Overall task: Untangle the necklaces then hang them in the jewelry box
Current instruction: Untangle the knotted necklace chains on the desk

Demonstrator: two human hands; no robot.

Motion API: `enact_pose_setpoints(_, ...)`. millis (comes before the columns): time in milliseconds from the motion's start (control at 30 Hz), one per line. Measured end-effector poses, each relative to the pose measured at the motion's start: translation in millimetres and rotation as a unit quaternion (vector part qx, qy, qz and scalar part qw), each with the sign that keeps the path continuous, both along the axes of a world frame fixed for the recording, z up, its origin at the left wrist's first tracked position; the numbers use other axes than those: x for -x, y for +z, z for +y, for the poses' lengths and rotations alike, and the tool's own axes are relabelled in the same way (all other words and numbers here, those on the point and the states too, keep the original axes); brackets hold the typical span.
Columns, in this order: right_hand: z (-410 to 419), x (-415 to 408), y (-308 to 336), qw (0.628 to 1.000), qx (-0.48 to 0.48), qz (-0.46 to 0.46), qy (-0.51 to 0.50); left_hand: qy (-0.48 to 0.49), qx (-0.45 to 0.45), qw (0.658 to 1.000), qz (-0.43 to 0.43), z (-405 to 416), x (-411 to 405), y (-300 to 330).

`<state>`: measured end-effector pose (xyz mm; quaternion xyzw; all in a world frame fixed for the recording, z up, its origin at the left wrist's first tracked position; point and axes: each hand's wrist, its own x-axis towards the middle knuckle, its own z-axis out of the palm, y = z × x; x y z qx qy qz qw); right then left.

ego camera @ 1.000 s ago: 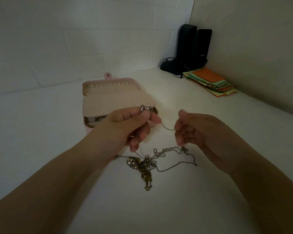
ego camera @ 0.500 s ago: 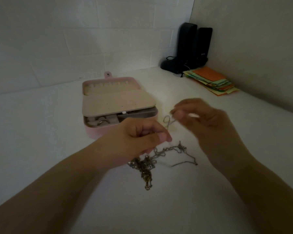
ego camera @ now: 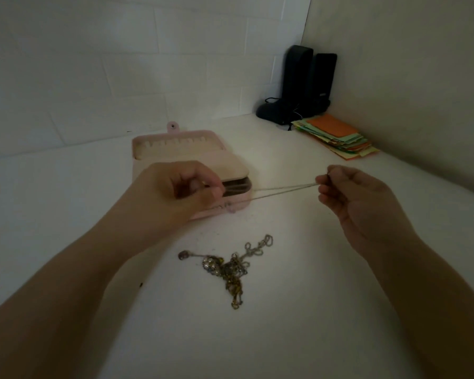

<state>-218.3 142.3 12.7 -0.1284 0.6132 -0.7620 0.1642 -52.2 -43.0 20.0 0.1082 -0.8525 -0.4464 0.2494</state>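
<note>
A thin silver necklace (ego camera: 279, 191) is stretched taut in the air between my two hands. My left hand (ego camera: 181, 190) pinches one end in front of the open pink jewelry box (ego camera: 175, 144). My right hand (ego camera: 359, 198) pinches the other end, further right. Below them on the white table lies a tangled heap of necklaces (ego camera: 230, 266), gold and silver chains knotted together. The box's lid lies flat behind it, showing a row of hooks; a beige inner flap covers the base.
Two black speakers (ego camera: 304, 86) stand in the far right corner against the wall. A stack of coloured paper (ego camera: 337, 139) lies beside them. White walls bound the table at the back and right.
The thin necklace has come free of the heap. My hands have moved apart and up, pulling it taut; the heap stays on the table.
</note>
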Motion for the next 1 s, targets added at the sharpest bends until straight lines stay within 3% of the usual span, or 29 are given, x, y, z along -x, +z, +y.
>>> enact_pose_setpoints(100,-2.3,1.9,-5.8,0.986,-0.145,0.079,0.013,0.030,0.169,0.983,-0.059,-1.4,-1.9,-4.9)
enact_pose_setpoints(233,-3.3,5.0,-11.0,0.928,-0.292,0.231,-0.010,0.043,0.252,0.962,-0.097,-6.7,-3.1,-9.4)
enact_pose_setpoints(433,1.3,5.2,-13.2,0.887,-0.380,0.261,0.006,0.043,0.315,0.939,-0.127,-6.3,-3.6,-6.7)
enact_pose_setpoints(600,2.5,6.7,-14.6,0.862,-0.424,0.276,0.022,0.027,0.410,0.894,-0.177,-2.5,-1.8,-7.1)
enact_pose_setpoints(700,5.0,7.2,-11.2,0.858,-0.433,0.274,0.032,0.027,0.407,0.886,-0.220,-5.9,0.5,-10.9)
enact_pose_setpoints(833,8.4,8.1,-9.2,0.870,-0.423,0.251,0.027,0.040,0.403,0.894,-0.194,-6.5,-1.8,-12.3)
enact_pose_setpoints(933,7.6,3.7,-6.3,0.860,-0.406,0.307,0.016,0.018,0.371,0.917,-0.148,0.8,-5.2,-6.8)
enact_pose_setpoints(1000,3.7,-6.3,-3.0,0.856,-0.369,0.357,0.062,0.003,0.330,0.937,-0.113,5.7,-4.3,-5.9)
